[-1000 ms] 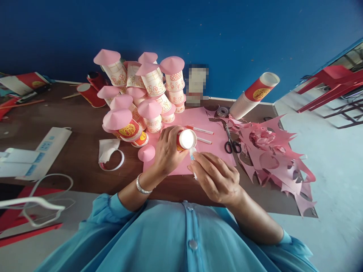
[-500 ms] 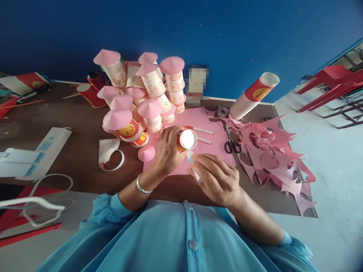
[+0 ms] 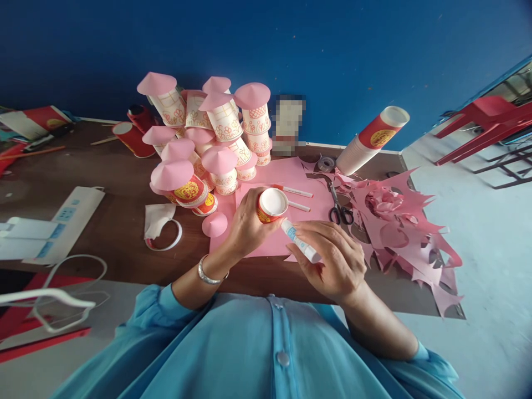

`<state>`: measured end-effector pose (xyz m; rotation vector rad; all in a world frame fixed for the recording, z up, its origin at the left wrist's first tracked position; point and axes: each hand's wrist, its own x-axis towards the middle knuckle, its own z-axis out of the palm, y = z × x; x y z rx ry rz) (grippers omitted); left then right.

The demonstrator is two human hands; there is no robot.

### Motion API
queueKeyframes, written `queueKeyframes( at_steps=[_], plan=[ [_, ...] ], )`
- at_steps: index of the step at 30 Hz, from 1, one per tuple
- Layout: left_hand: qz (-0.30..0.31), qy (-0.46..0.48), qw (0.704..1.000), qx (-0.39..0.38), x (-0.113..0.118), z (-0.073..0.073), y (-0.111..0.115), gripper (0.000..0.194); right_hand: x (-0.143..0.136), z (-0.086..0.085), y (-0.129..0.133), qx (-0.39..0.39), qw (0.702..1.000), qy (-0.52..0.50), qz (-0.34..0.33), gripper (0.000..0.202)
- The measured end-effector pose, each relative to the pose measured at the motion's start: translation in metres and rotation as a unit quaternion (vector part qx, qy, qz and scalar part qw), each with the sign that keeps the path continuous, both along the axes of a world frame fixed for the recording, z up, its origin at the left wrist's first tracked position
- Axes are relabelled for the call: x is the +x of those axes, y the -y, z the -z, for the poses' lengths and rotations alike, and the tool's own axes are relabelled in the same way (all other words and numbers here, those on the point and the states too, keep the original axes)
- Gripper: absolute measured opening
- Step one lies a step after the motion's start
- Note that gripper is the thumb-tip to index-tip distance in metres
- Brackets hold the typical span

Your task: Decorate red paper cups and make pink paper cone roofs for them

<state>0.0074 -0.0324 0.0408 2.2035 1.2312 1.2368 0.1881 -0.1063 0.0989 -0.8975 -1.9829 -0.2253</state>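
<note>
A red and white paper cup (image 3: 273, 203) is gripped by my left hand (image 3: 248, 224), its pale round end facing up. My right hand (image 3: 332, 260) holds a white and blue glue stick (image 3: 300, 240) between thumb and fingers, its tip close to the cup's lower right rim. Pink paper (image 3: 286, 172) lies beneath, with two white pens (image 3: 297, 192) just beyond the cup. To the left of my left hand sits a small pink paper cone (image 3: 215, 224).
Several decorated cups with pink cone tops (image 3: 224, 122) stand at the back left. Black scissors (image 3: 341, 213), grey tape (image 3: 326, 163), pink scraps (image 3: 399, 221) and a tall cup stack (image 3: 374, 138) are on the right. A tape ring (image 3: 164, 246) lies left.
My right hand has moved slightly right, and the glue stick now shows along most of its length. The cup in my left hand has shifted and tilted a little.
</note>
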Motion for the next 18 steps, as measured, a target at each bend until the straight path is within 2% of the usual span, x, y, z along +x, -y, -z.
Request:
queueKeyframes(
  at_steps=[9,13,18],
  plan=[
    [0.023,-0.046,0.998,0.041,0.001,-0.001,0.004,0.044,-0.004,0.000,-0.008,0.007,0.999,0.032,-0.002,0.027],
    [0.032,-0.066,0.997,0.032,0.000,-0.003,0.006,0.041,-0.005,0.002,-0.014,-0.020,0.999,0.005,-0.025,0.034],
    [0.021,-0.102,0.993,0.050,0.004,0.005,0.007,0.040,-0.008,0.000,-0.026,-0.041,0.998,-0.038,-0.032,0.032]
  ],
)
